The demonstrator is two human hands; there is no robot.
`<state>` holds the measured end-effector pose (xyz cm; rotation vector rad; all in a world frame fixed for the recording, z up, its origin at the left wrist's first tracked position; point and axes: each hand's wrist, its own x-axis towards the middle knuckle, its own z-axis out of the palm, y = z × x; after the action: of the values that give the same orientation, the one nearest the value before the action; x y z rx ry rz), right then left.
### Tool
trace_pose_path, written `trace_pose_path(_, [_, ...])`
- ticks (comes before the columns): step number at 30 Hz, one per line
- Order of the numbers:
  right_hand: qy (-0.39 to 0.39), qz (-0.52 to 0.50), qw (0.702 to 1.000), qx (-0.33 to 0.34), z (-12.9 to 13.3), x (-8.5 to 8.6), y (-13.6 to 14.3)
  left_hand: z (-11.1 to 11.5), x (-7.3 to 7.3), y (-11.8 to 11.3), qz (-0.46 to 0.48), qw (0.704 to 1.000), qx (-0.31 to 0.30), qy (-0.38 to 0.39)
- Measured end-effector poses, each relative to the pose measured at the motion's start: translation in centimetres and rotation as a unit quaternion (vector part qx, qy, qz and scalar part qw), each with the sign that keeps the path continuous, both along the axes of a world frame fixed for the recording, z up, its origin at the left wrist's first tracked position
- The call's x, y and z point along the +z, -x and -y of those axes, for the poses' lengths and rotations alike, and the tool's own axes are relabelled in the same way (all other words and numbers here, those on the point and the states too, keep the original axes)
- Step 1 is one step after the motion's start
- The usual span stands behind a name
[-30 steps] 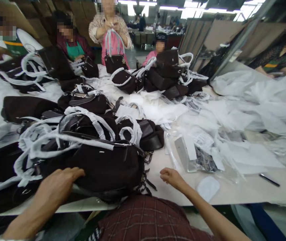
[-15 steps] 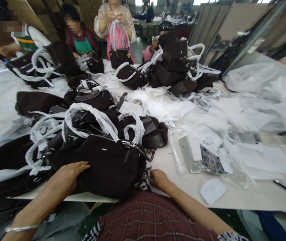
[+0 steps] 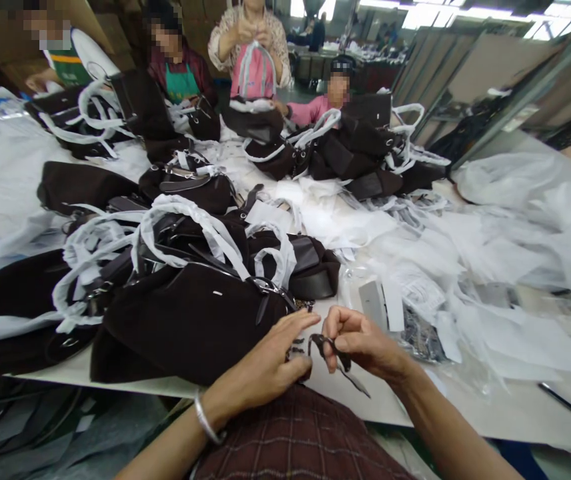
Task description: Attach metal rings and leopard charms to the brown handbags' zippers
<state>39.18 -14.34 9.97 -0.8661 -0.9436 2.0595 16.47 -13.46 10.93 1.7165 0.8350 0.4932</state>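
The worktop (image 3: 465, 413) is carrying heaped dark handbags and white wrapping paper, with other people handling bags along its far edge. Nearest the wearer, the dark brown suede handbag (image 3: 185, 320) is lying on its side at the front edge. The left hand (image 3: 265, 363), which was pressing flat on the bag's near face half a second ago, is now moving to the bag's right end, fingers loosely extended, gripping nothing. The right hand (image 3: 360, 343), previously resting empty on the worktop, is now pinching the dark strap end (image 3: 335, 353) in a closed grip, indicating that work is passing from steadying the bag to its strap.
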Motion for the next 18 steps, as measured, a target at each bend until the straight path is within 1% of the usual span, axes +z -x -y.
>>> trace_pose_path(2, [-0.014,-0.037,0.999,-0.025,-0.2,2.0,0.3,-0.3,-0.3,-1.3,0.056,0.993,-0.036,0.095])
trace_pose_path(4, [-0.018,-0.043,0.996,-0.072,-0.4,3.2,0.3,-0.3,-0.7,-1.5,0.120,0.971,-0.055,0.201])
trace_pose_path(6, [-0.007,-0.027,0.992,-0.126,-0.6,3.6,0.1,-0.2,-1.2,-1.0,0.185,0.935,-0.045,0.300])
trace_pose_path(7, [0.003,-0.016,0.988,-0.151,-0.7,3.5,-0.1,0.0,-1.5,-0.6,0.216,0.912,-0.032,0.347])
trace_pose_path(10, [0.041,0.014,0.976,-0.213,-0.9,2.9,-0.7,0.3,-2.1,0.7,0.292,0.838,-0.002,0.461])
trace_pose_path(11, [0.051,0.025,0.972,-0.229,-0.9,2.6,-0.9,0.4,-2.2,1.1,0.306,0.818,0.001,0.487])
trace_pose_path(12, [0.057,0.038,0.967,-0.244,-0.9,2.3,-1.0,0.4,-2.2,1.5,0.312,0.805,0.003,0.504])
trace_pose_path(13, [0.060,0.052,0.963,-0.256,-0.8,2.0,-1.2,0.4,-2.2,1.8,0.312,0.800,0.008,0.512])
trace_pose_path(16, [0.060,0.081,0.957,-0.273,-0.4,1.4,-1.8,0.2,-1.9,2.6,0.310,0.808,0.041,0.500])
trace_pose_path(18, [0.062,0.093,0.958,-0.263,0.0,1.1,-2.2,0.0,-1.8,3.0,0.309,0.816,0.070,0.483])
